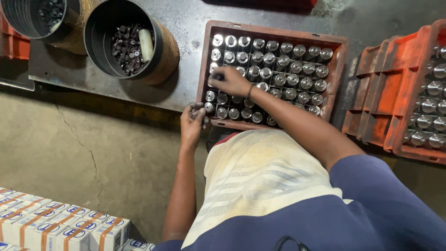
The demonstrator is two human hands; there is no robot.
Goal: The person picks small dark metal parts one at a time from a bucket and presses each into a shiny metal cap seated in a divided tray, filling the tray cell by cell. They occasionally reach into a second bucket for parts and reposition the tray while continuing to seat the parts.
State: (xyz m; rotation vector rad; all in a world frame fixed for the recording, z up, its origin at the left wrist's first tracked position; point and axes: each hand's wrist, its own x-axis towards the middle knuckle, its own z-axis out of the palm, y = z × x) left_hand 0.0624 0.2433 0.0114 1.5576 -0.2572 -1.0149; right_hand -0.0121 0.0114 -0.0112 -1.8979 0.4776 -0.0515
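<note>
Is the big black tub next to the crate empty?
No, the black tub holds a heap of small dark metal parts and one pale cylinder.

The light is dim and even, with soft shadows under the buckets (125, 44) up and left of the left hand (192, 122). Small glints sit on the metal caps (278, 65) around the right hand (231, 80). That hand's fingers are slightly blurred; the rest is fairly sharp.
</note>
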